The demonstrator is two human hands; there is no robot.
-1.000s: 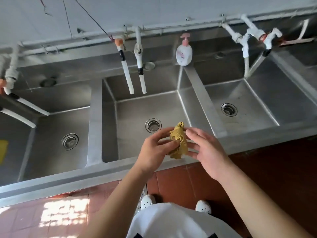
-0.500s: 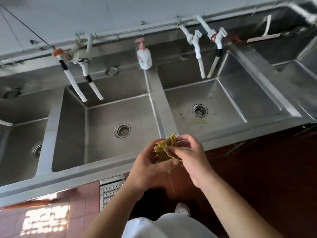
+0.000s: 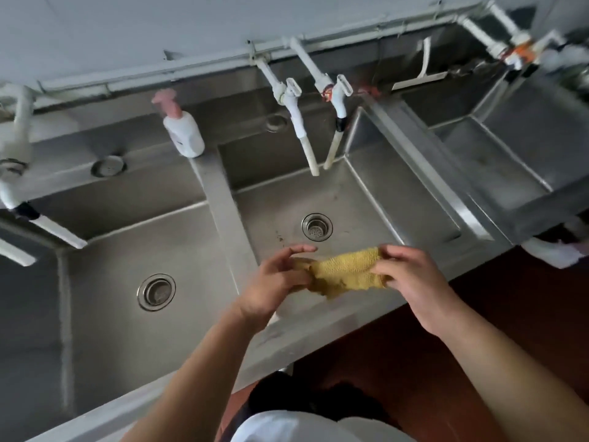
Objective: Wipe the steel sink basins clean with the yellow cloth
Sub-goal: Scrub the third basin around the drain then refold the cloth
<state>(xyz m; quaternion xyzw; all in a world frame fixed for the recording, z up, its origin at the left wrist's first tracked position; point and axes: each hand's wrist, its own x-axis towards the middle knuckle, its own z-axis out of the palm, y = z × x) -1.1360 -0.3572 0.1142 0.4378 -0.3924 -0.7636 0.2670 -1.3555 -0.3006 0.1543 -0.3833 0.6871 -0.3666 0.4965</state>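
Steel sink basins (image 3: 366,199) under white taps (image 3: 302,135) — red-brown floor (image 3: 526,314) below.

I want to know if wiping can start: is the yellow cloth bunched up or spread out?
Partly spread. The yellow cloth is stretched between the left hand and right hand, but its lower edge hangs crumpled.

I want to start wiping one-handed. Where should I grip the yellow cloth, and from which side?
Probably bunch the yellow cloth at its middle, coming down from above with the right hand. It hangs stretched flat between both hands, the left hand pinching the other end, so its broad top face is open and its loose lower edge droops over the sink's front rim.
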